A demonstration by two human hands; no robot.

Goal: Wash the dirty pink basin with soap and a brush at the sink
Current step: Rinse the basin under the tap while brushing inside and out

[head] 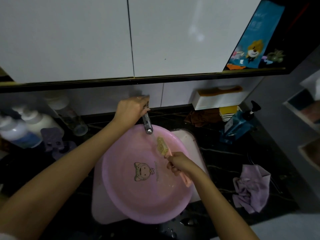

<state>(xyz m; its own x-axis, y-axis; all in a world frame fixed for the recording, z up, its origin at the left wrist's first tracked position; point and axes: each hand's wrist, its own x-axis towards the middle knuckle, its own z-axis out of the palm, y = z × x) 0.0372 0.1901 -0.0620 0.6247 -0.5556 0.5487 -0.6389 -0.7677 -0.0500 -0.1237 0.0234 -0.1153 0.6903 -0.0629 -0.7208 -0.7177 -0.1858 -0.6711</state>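
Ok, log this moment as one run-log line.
step: wetting brush | left hand: grips tap | right hand: holds brush beside water stream | basin: in sink under tap

We see a black marbled counter (223,172) with a white sink (186,139) set in it, and the pink basin (129,196) sits in that sink. On the counter lie a crumpled lilac cloth (251,187) at right, a blue pump bottle (239,123) and a brown rag (200,116) behind (both dim), and white bottles (17,132) at left.
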